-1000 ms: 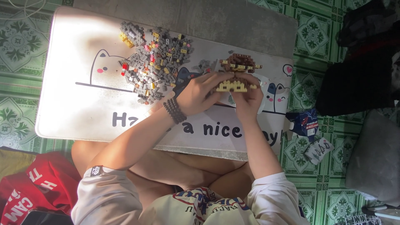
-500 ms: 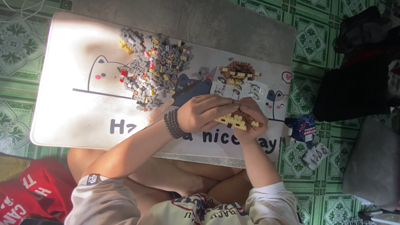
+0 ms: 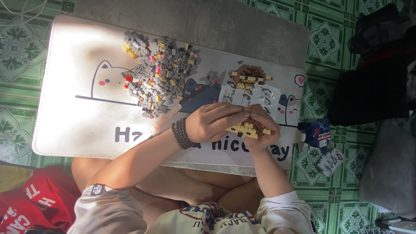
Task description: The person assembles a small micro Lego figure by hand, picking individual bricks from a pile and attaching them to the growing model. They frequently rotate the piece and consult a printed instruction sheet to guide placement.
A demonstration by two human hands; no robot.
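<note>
In the head view we look down on a low white table (image 3: 78,130) printed with cartoon cats, standing on a green patterned tile floor (image 3: 329,43). Our left hand (image 3: 214,123), with a dark beaded bracelet (image 3: 180,133) at the wrist, and our right hand (image 3: 260,130) meet above the near edge of the table. Between them we hold a small yellow and brown assembly of tiny plastic bricks (image 3: 247,129). The fingers of both hands are curled together and pressed on it, the left fingers lying over its top, the right hand cupping it from the side and beneath.

Farther out on the table lies a loose heap of grey, yellow and red small bricks (image 3: 160,78). Beside it, to the right, a second brown and yellow brick figure (image 3: 248,76) stands on a printed instruction sheet (image 3: 255,95). Off the table's right end, a small blue box (image 3: 315,132) rests on the floor, and a red cloth (image 3: 39,199) lies by our left knee.
</note>
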